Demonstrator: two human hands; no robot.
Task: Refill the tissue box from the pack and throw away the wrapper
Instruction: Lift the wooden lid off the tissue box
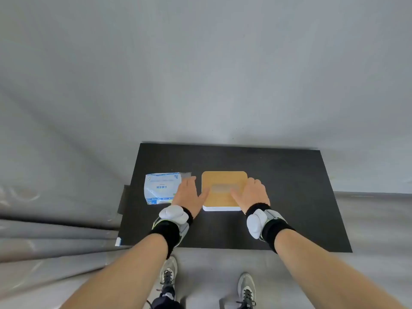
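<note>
A black table fills the middle of the frame. On it lie a tissue pack, left of centre, and a white box with a tan lid at centre, just beside each other.

1. Pretty even, soft daylight-ish lighting, nothing harsh, barely any shadows.
2. Whole frame is a bit soft and smeary, like compression.
3. Wide-angle warp bends the bench edges and stretches the corners.
</note>
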